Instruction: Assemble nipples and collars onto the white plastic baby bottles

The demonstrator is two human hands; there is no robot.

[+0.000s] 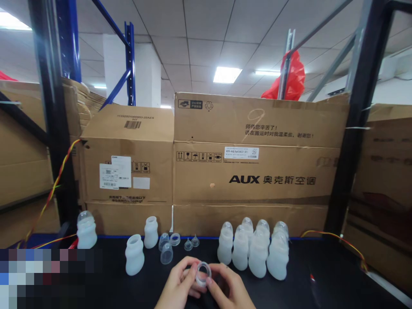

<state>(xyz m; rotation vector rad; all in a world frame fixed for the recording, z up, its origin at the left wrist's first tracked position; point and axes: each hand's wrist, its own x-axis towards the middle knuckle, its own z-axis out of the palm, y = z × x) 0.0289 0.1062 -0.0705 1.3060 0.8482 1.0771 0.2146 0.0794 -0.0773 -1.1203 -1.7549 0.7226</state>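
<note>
Left hand (183, 281) and right hand (229, 284) pinch the ring (201, 282) between their fingers, its opening facing back toward the wearer, while two teats (188, 245) lie ahead on the worktop (109, 287), nearer the left.

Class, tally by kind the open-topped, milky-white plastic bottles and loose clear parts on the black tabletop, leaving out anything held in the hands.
Open-topped, milky-white plastic bottles: 2
Clear, dome-shaped plastic caps: 2
Small, clear, pointed teats: 2
Clear, round plastic ring: 1
Total: 7
</note>
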